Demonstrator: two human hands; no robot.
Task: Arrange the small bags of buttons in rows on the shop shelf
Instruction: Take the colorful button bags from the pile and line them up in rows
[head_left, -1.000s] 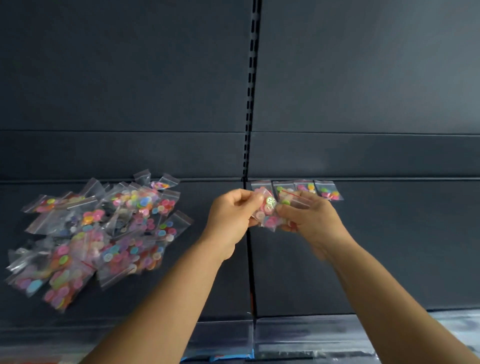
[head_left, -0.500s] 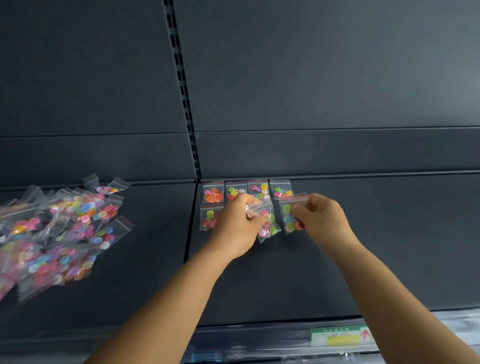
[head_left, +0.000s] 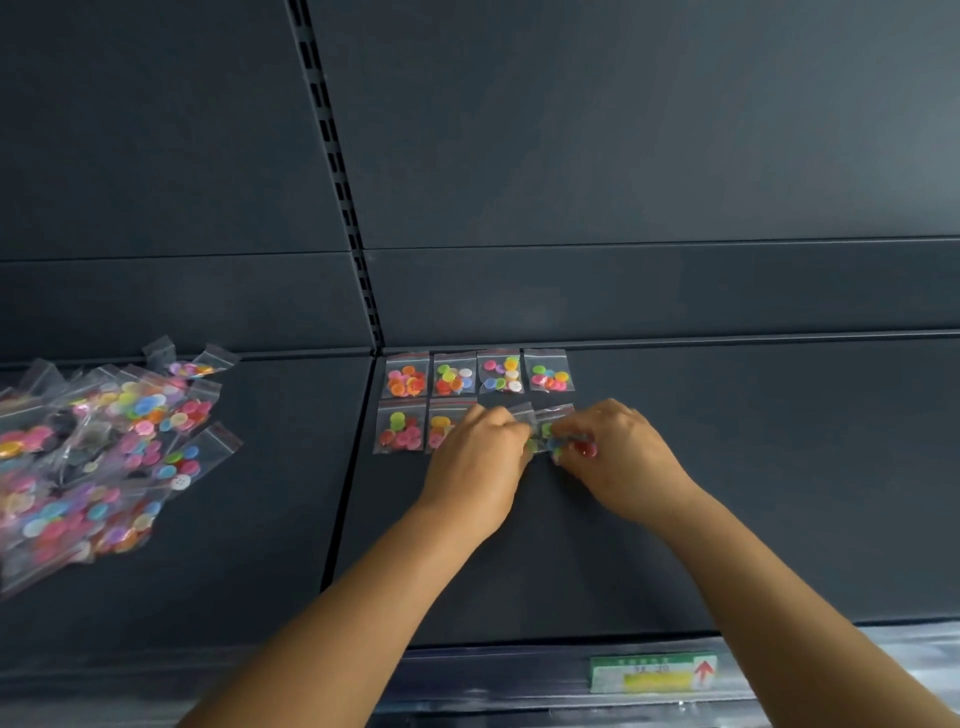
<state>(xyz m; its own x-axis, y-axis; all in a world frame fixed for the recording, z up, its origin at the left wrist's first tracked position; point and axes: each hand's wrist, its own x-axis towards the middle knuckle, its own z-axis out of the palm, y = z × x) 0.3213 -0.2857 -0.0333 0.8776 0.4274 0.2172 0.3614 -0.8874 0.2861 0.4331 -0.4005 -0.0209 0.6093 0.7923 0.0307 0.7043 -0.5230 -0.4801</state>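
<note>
Both grips pinch small bags: left hand (head_left: 475, 457) and right hand (head_left: 621, 457) hold bags (head_left: 545, 434) low over the shelf (head_left: 727, 493), prob. to fill 2nd row's 3rd/4th slots under the back row (head_left: 478, 371). Loose pile (head_left: 104, 457) waits far left, w/in reach. Green shelf-edge tag (head_left: 652, 673): red arrow, text unreadable.

Single head-worn wide-angle view, looking forward and down onto a dark shelf (head_left: 727, 467), close enough for both forearms to reach in from the near edge, back panel (head_left: 623, 130) filling the far half, no second view.
</note>
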